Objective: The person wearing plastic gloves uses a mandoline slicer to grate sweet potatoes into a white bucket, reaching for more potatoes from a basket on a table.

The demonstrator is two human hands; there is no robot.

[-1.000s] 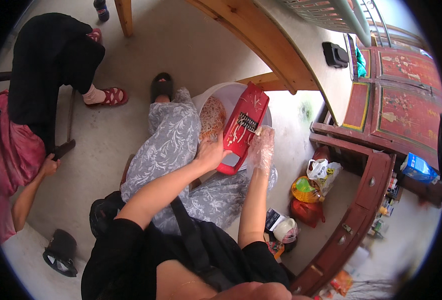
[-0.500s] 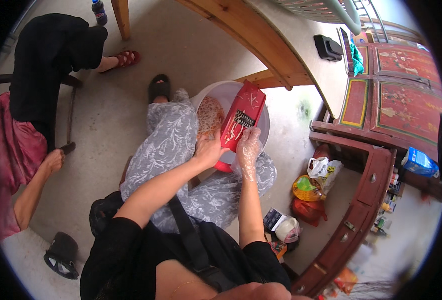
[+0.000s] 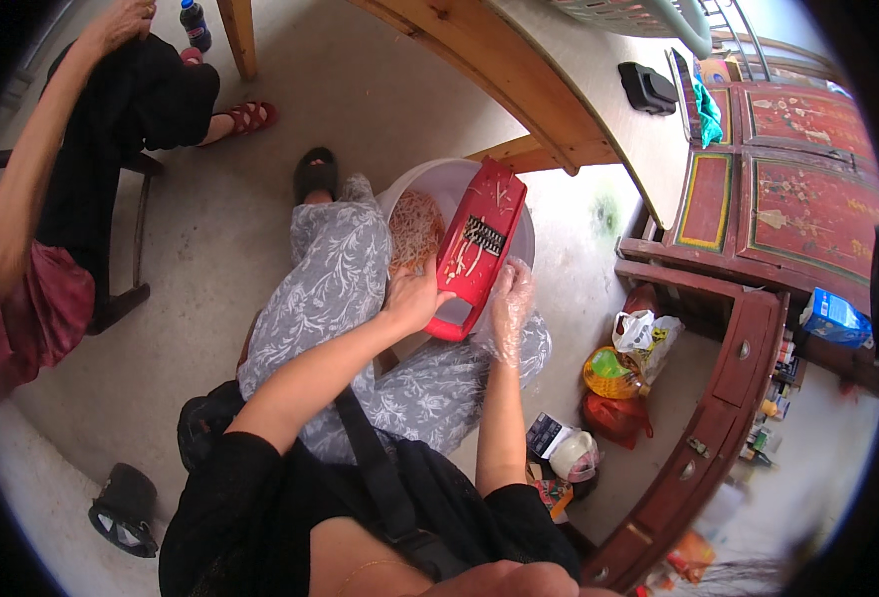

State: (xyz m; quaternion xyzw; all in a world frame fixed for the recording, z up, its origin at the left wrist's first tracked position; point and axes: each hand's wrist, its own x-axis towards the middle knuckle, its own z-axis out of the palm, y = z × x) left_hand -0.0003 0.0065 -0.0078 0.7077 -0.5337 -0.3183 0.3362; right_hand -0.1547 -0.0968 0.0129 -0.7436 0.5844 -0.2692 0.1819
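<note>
A red slicer board with a metal blade leans over a white basin on the floor between my legs. Orange shreds fill the basin's left side. My left hand grips the slicer's lower left edge. My right hand, inside a clear plastic glove, is at the slicer's lower right edge; whether it holds a piece of food I cannot tell. My lap in grey patterned trousers lies below the basin.
Another person in black and red sits on a dark stool at the left. A wooden table stands above the basin. A red painted cabinet and a wooden frame are at the right, with bags on the floor.
My right hand has slid down the slicer from near the blade to its lower right edge. The person at the left has raised an arm and shifted a foot.
</note>
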